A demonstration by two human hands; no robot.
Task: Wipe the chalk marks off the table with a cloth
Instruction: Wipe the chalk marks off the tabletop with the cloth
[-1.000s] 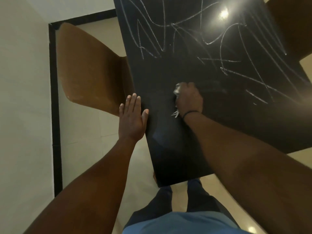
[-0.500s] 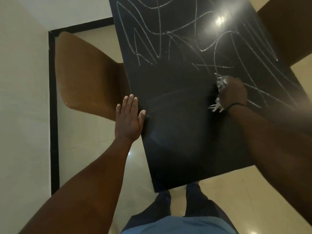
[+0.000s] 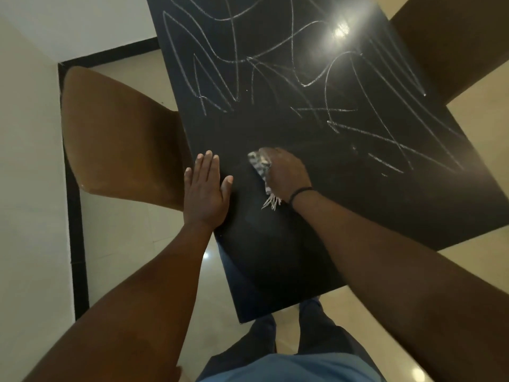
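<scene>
A black table [image 3: 275, 260] fills the middle of the head view. White chalk marks [image 3: 316, 86] cross its far half and right side, while the near part looks dark and bare. My right hand [image 3: 286, 175] grips a pale patterned cloth [image 3: 259, 164] with a fringe and presses it on the tabletop near the left side. My left hand [image 3: 206, 191] lies flat with straight fingers on the table's left edge, close beside the cloth.
A brown chair [image 3: 115, 139] stands at the table's left side, and another brown chair [image 3: 457, 40] at the far right. My legs [image 3: 289, 343] stand at the table's near corner on a shiny beige floor. A white wall with black skirting runs along the left.
My right hand swept the cloth right across the table and has come back left, close to my left hand. The left hand stayed flat on the edge.
</scene>
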